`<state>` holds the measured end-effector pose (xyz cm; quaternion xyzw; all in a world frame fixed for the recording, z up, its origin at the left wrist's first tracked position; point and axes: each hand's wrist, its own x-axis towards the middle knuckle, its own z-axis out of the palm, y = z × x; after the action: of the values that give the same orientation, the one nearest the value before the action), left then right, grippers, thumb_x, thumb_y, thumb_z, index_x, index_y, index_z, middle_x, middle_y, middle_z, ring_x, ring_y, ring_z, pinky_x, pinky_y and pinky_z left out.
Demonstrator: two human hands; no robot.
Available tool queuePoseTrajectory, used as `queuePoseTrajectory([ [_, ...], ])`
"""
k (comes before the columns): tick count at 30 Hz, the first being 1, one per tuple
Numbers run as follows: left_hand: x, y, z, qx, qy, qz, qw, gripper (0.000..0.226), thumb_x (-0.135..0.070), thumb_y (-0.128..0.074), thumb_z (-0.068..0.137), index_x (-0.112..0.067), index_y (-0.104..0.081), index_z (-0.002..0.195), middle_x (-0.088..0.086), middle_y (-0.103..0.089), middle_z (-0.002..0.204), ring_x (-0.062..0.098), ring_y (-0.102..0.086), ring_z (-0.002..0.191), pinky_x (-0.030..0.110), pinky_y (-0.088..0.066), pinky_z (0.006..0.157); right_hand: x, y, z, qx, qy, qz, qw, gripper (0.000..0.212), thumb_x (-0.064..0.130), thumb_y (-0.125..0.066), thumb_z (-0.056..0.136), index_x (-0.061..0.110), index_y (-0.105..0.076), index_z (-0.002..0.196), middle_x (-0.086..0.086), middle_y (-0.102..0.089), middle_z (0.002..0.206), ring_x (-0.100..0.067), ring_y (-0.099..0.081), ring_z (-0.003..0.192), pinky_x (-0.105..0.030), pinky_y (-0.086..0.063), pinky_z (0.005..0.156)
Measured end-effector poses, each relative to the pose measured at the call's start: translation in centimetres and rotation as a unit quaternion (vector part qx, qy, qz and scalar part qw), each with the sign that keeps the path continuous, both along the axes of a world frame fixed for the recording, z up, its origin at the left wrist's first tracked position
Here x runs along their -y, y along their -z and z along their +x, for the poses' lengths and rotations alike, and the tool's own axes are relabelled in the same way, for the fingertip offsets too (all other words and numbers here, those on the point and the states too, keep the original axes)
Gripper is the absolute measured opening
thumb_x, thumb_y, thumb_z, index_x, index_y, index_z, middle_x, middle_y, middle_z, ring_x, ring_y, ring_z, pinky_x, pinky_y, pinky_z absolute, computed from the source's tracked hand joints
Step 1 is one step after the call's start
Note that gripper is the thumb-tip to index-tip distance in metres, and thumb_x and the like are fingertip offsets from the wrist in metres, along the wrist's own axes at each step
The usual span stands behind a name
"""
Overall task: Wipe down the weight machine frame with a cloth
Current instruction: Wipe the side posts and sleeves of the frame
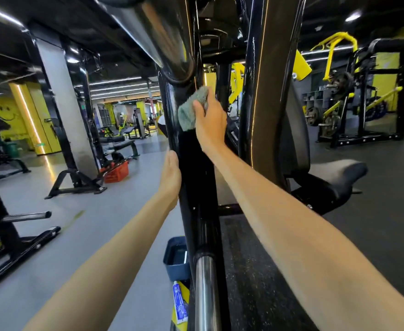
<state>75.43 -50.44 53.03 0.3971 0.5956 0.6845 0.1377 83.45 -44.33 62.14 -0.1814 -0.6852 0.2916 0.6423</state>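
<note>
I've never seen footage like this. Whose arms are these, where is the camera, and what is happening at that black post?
No robot here: the single picture comes from a camera worn on a person's head, so both arms are their own. The right hand holds a grey-green cloth against the black upright post of a gym weight machine. The left hand rests flat on the same post lower down, holding nothing. Nearer the camera a shiny steel bar lines up with the post, and a dark blue bin stands on the floor beside it.
</note>
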Motion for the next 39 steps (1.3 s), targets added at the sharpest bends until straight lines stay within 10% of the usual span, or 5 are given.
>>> queuePoseTrajectory([
  [5, -0.4, 0.5, -0.9, -0.011, -0.004, -0.009, 1.0, 0.049, -0.05, -0.026, 0.09, -0.014, -0.054, 0.109, 0.006, -0.062, 0.107, 0.02, -0.058, 0.102, 0.039, -0.046, 0.087, -1.7, 4.8, 1.4, 0.018, -0.059, 0.009, 0.998, 0.045, 0.014, -0.053, 0.098, 0.002, -0.044, 0.141, -0.012, -0.063, 0.119, -0.014, -0.058, 0.107, -0.005, -0.042, 0.083],
  [12, -0.5, 0.5, -0.2, 0.003, -0.021, 0.001, 1.0, 0.028, -0.043, -0.025, 0.092, -0.025, -0.047, 0.089, 0.004, -0.051, 0.095, 0.016, -0.05, 0.09, 0.038, -0.045, 0.088, 0.9, 23.0, 1.9, 0.075, -0.038, -0.073, 0.994, 0.057, 0.011, -0.056, 0.096, 0.006, -0.033, 0.148, -0.012, -0.047, 0.143, -0.017, -0.043, 0.133, -0.022, -0.033, 0.111],
  [23, 2.9, 6.2, -0.1, 0.123, 0.004, -0.086, 0.989, 0.062, -0.055, -0.009, 0.1, -0.022, -0.033, 0.146, 0.002, -0.044, 0.145, 0.021, -0.043, 0.131, 0.049, -0.025, 0.11, 0.8, 26.4, 0.4, 0.199, 0.079, 0.226, 0.95, 0.077, -0.001, -0.051, 0.092, 0.023, -0.01, 0.153, 0.006, 0.007, 0.161, -0.015, -0.003, 0.149, -0.021, 0.0, 0.119],
  [29, 3.3, 9.5, 0.3, 0.136, 0.005, -0.107, 0.985, 0.062, -0.056, -0.013, 0.099, -0.022, -0.041, 0.143, 0.007, -0.052, 0.139, 0.024, -0.05, 0.124, 0.043, -0.042, 0.101, 0.0, 23.6, 0.8, 0.24, 0.058, 0.418, 0.874, 0.064, -0.015, -0.078, 0.065, -0.005, -0.058, 0.125, -0.019, -0.055, 0.135, -0.03, -0.053, 0.126, -0.045, -0.046, 0.102],
  [39, 4.0, 10.6, 0.5, 0.162, 0.044, -0.088, 0.982, 0.061, -0.052, -0.013, 0.101, -0.019, -0.03, 0.149, 0.005, -0.04, 0.149, 0.022, -0.039, 0.135, 0.039, -0.034, 0.107, -0.5, 24.3, 1.9, 0.291, 0.079, 0.41, 0.861, 0.031, 0.013, -0.046, 0.099, 0.0, -0.062, 0.123, -0.016, -0.062, 0.126, -0.03, -0.057, 0.12, -0.045, -0.049, 0.097],
])
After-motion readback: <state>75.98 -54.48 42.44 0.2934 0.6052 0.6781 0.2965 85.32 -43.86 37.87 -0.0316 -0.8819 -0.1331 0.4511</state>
